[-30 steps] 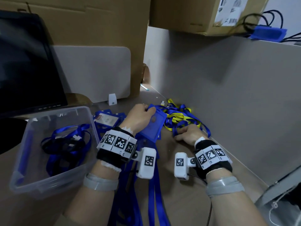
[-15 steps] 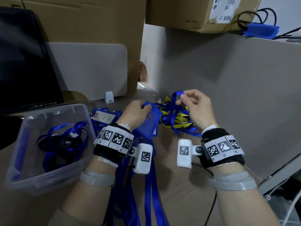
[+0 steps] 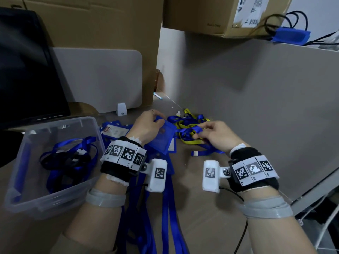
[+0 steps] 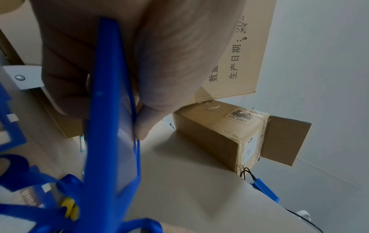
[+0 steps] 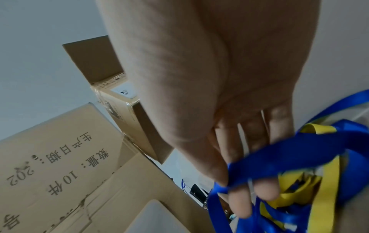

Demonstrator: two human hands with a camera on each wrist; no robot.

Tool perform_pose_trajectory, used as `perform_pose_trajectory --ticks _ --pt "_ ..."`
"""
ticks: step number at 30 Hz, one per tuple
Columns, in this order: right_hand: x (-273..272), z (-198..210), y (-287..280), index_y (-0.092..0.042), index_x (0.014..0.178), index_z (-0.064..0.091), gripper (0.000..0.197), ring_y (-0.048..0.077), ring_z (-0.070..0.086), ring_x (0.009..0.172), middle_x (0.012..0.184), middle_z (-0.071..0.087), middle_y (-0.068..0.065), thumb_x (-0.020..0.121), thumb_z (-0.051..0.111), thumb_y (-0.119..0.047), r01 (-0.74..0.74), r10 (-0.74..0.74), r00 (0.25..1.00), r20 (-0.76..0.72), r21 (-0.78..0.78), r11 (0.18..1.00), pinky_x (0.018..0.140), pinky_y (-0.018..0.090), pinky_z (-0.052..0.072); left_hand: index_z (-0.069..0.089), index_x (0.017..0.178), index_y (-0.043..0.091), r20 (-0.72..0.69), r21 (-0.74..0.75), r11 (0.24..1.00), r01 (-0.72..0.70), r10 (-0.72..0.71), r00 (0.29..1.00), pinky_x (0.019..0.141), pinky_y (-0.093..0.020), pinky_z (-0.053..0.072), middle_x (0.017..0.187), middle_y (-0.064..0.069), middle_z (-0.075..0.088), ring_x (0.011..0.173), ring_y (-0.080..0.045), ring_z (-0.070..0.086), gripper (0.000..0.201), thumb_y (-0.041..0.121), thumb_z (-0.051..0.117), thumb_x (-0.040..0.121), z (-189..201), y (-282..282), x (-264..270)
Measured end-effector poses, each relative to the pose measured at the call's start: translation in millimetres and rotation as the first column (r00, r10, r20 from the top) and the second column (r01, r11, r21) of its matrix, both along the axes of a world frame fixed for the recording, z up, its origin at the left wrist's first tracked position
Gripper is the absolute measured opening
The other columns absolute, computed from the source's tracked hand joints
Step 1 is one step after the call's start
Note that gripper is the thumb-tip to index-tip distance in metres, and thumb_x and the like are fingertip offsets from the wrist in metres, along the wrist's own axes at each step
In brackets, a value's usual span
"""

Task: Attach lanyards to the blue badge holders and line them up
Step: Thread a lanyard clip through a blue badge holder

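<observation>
We see the left hand (image 3: 146,126) holding a blue badge holder (image 3: 162,137) clear of the desk, thumb on one face and curled fingers (image 4: 66,88) behind the other, so that the holder is pinched near its upper edge and hangs tilted. The right hand (image 3: 218,134) pinches a blue lanyard (image 3: 192,129) between thumb and fingertips (image 5: 266,191); the remaining fingers are loosely curled beside the strap. The two hands are near each other but apart, the lanyard end pointing toward the holder.

We see a brown desk (image 3: 205,217) bounded at the right by a grey partition (image 3: 256,99) and at the back by cardboard boxes (image 3: 110,21). A clear plastic bin (image 3: 23,197) at the left holds blue and black straps. A dark monitor (image 3: 23,70) stands behind it. A tangle of blue and yellow lanyards (image 3: 190,119) lies on the desk beyond the hands, the pinched strap rising out of it. More blue straps (image 3: 165,208) run along the desk between the forearms, and other badge holders (image 3: 113,130) lie flat left of the left hand.

The held holder is a translucent blue rectangle with a thicker blue frame; seen from the left wrist it is edge-on. Whether a card sits inside we cannot tell.
</observation>
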State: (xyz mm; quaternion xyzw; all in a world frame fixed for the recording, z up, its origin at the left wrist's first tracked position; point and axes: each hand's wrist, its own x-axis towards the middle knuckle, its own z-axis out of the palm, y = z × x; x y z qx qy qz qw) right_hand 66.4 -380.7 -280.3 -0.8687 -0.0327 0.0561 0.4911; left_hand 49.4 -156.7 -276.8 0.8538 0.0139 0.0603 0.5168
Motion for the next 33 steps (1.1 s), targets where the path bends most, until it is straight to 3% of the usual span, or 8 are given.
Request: perform_pose_trajectory --ticks 3,6,10,17,25,29,31,33 --pt "-2.3 -4.2 -3.0 -0.013 0.118 0.067 0.021 0.014 0.062 0.098 0.106 0.071 0.003 0.097 0.061 -0.013 -0.039 0.039 0.999 -0.004 -0.063 0.997 0.1 0.028 0.046 0.062 0.121 0.018 -0.013 0.011 1.0 0.024 -0.024 1.0 0.057 -0.014 0.049 0.099 0.006 0.064 0.075 -0.002 0.061 0.02 0.018 0.053 0.102 2.6 -1.2 -1.8" --pt "-2.2 -7.5 -11.7 -0.023 0.095 0.072 0.015 0.014 0.061 0.1 0.109 0.069 -0.001 0.096 0.061 -0.014 0.068 -0.06 0.997 0.052 -0.172 0.983 0.1 0.031 0.047 0.06 0.123 0.019 -0.033 0.029 0.999 0.046 -0.045 0.998 0.076 -0.031 0.053 0.084 0.007 0.064 0.088 -0.013 0.064 0.022 0.019 0.053 0.102 4.4 -2.9 -4.6" --pt "-3.3 -21.6 -14.7 -0.022 0.099 0.074 0.021 0.02 0.061 0.116 0.124 0.066 0.0 0.089 0.065 -0.006 0.05 -0.073 0.995 -0.065 -0.307 0.95 0.105 0.037 0.049 0.059 0.122 0.018 -0.058 0.002 0.999 0.034 -0.034 0.998 0.074 -0.028 0.053 0.091 -0.001 0.071 0.088 -0.011 0.065 0.022 0.024 0.055 0.101 6.0 -4.5 -6.0" --pt "-10.6 -39.9 0.1 -0.019 0.076 0.07 0.012 0.018 0.062 0.09 0.08 0.066 -0.003 0.079 0.081 -0.015 0.044 -0.113 0.985 -0.129 -0.449 0.892 0.082 0.03 0.052 0.067 0.106 0.012 -0.072 -0.006 0.999 0.049 -0.049 0.996 0.085 -0.041 0.056 0.089 -0.008 0.076 0.093 -0.025 0.07 0.016 0.023 0.057 0.099 8.6 -5.1 -10.2" --pt "-2.9 -2.7 13.8 -0.02 0.076 0.069 0.02 0.021 0.064 0.091 0.089 0.072 0.005 0.095 0.065 -0.023 0.038 -0.023 0.997 0.075 -0.215 0.976 0.086 0.033 0.049 0.07 0.113 0.018 -0.04 -0.031 0.996 0.078 -0.079 0.996 0.09 -0.05 0.057 0.094 -0.009 0.077 0.094 -0.026 0.072 0.019 0.025 0.059 0.098 10.5 -4.8 -13.9" --pt "-9.3 21.1 28.0 0.001 0.076 0.06 0.042 0.016 0.039 0.058 0.064 0.045 0.01 0.102 0.051 -0.03 -0.002 0.031 0.989 0.147 -0.194 0.981 0.067 0.03 0.034 0.064 0.125 0.018 0.01 0.007 0.999 0.054 -0.054 0.998 0.093 -0.043 0.056 0.105 -0.005 0.075 0.097 -0.018 0.069 0.027 0.023 0.057 0.1 17.4 6.1 -19.1" --pt "-12.1 31.3 36.5 0.006 0.083 0.063 0.046 0.017 0.045 0.066 0.069 0.05 0.008 0.103 0.048 -0.033 -0.015 0.047 0.981 0.188 -0.166 0.986 0.07 0.032 0.035 0.057 0.135 0.023 0.055 0.017 0.999 0.05 -0.051 0.997 0.093 -0.036 0.055 0.117 0.0 0.071 0.106 -0.013 0.066 0.034 0.02 0.055 0.102 18.2 13.1 -21.7" --pt "-15.7 39.7 47.0 -0.001 0.089 0.07 0.04 0.017 0.053 0.075 0.076 0.065 0.01 0.104 0.048 -0.032 -0.016 0.045 0.969 0.242 -0.123 0.992 0.074 0.033 0.041 0.06 0.131 0.027 0.084 0.024 0.999 0.041 -0.043 0.996 0.071 -0.016 0.053 0.107 0.006 0.069 0.091 -0.005 0.067 0.031 0.016 0.05 0.104 17.6 21.4 -26.0"
